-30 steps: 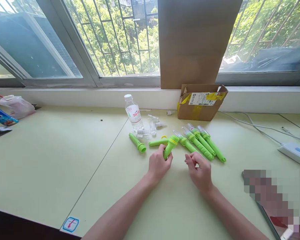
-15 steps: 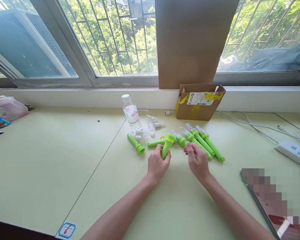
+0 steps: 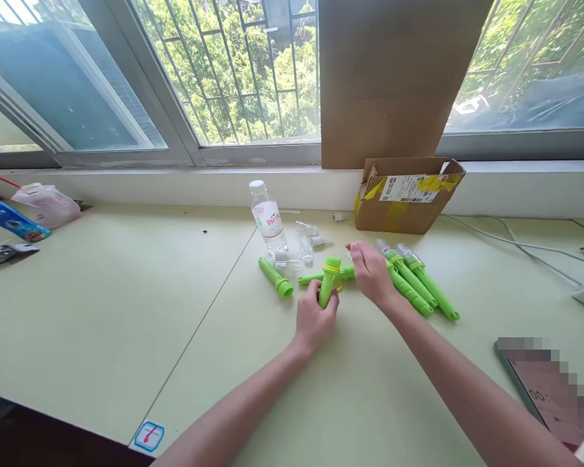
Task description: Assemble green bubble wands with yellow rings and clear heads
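My left hand point(image 3: 317, 316) is closed round a green plastic handle point(image 3: 329, 285), held upright with its threaded end up. A yellow ring shows near its neck. My right hand point(image 3: 371, 275) hovers just to the right of it, fingers curled together; what they hold, if anything, is hidden. Past its fingertips lies a second green handle point(image 3: 309, 279), flat and partly covered. A third green handle point(image 3: 276, 277) rests further left with its threaded mouth towards me. To the right, several green handles with clear caps point(image 3: 428, 279) lie side by side, partly behind my right hand.
Clear plastic caps point(image 3: 305, 248) lie behind the handles, near a water bottle point(image 3: 268, 220). An open cardboard box point(image 3: 403, 211) stands by the wall. A phone point(image 3: 540, 389) lies at the right, a white cable point(image 3: 525, 245) behind it. Bags point(image 3: 48, 204) sit far left.
My right hand has moved up and left, over the handles, towards the clear parts. The handle in my left hand stands more upright. The whole view has shifted slightly.
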A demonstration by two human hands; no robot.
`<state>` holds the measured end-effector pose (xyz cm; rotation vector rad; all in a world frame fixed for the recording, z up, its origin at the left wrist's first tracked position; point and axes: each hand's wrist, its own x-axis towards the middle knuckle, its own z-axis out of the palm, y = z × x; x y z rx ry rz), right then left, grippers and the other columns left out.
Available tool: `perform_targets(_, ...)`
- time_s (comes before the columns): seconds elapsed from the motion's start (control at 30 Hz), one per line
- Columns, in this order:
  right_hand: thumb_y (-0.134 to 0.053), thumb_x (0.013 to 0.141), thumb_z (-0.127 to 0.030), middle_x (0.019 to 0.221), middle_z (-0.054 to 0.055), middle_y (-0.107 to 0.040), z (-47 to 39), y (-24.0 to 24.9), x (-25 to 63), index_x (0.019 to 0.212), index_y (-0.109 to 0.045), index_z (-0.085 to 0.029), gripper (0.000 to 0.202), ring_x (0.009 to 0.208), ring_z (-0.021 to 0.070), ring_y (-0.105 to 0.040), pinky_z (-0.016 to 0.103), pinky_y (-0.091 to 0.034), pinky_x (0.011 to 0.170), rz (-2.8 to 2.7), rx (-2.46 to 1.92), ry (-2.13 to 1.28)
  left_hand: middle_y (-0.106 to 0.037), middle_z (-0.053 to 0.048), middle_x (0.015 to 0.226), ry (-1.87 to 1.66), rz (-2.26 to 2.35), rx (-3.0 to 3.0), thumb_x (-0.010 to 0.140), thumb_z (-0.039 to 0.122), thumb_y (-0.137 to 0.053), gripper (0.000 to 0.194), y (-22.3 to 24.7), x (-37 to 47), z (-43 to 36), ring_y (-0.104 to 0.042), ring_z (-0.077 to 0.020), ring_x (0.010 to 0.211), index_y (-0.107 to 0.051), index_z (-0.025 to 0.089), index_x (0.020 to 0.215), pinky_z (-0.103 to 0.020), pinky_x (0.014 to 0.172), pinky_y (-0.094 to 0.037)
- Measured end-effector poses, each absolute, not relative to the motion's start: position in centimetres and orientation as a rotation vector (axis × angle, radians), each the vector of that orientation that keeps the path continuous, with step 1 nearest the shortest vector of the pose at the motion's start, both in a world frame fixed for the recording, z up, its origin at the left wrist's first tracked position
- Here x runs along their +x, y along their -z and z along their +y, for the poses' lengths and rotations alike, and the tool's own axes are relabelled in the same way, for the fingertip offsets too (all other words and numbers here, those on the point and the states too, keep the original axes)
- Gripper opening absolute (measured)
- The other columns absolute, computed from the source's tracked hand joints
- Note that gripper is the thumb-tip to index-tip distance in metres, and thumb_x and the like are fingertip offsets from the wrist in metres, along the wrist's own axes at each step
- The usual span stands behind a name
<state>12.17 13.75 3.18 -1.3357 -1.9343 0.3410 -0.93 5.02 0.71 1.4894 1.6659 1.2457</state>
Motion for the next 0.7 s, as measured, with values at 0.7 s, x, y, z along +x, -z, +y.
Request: perform_targets(0.7,-0.044,0.088,-0.017,0.135,0.017,-0.052,21.0,-2.3,7.4,0.137,-0.040,-0.015,0.049,0.128,0.0287,-0.040,0.053,-0.023,0.106,-2.473,-1.562,-0.210,-0.043,0.007,0.052,-1.260,1.536,1.282,0.085,0.041,-0.055,0.023,-0.6,-1.5,5.3,-0.039,-0.0086,0.042,-0.048,0.020,0.080,-0.022,0.045,-0.032)
